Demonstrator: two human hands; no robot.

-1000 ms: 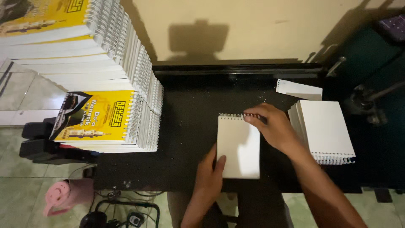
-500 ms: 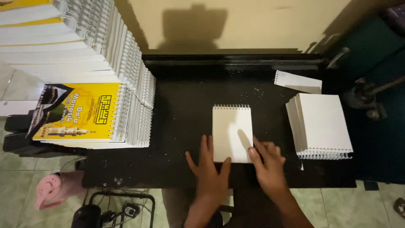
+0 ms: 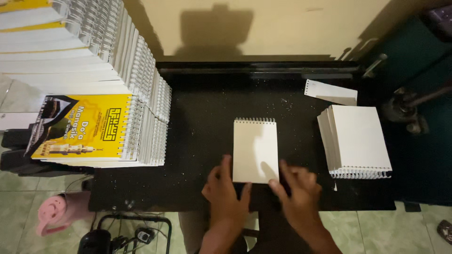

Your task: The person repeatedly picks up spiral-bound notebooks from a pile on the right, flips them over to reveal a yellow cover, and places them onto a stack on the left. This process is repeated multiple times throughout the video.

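A small white spiral pad [image 3: 255,150] lies flat near the middle of the black table [image 3: 197,141], its wire binding along the far edge. Both hands rest at its near edge. The left hand [image 3: 227,193] lies open and flat, fingers spread, its fingertips just beside the pad's near left corner; it grips nothing. The right hand [image 3: 296,188] is also open, fingers loosely spread, its forefinger touching the pad's near right corner; it holds nothing either.

To the right, a stack of white pads [image 3: 358,141] sits with bindings toward the person, and a loose punched sheet [image 3: 330,92] lies beyond it. On the left, tall piles of bound booklets [image 3: 94,61] stand, the nearest topped by a yellow cover [image 3: 80,124]. Paper specks dot the table. A pink object [image 3: 54,214] sits on the tiled floor [image 3: 14,207] below left, near some cables [image 3: 127,235].
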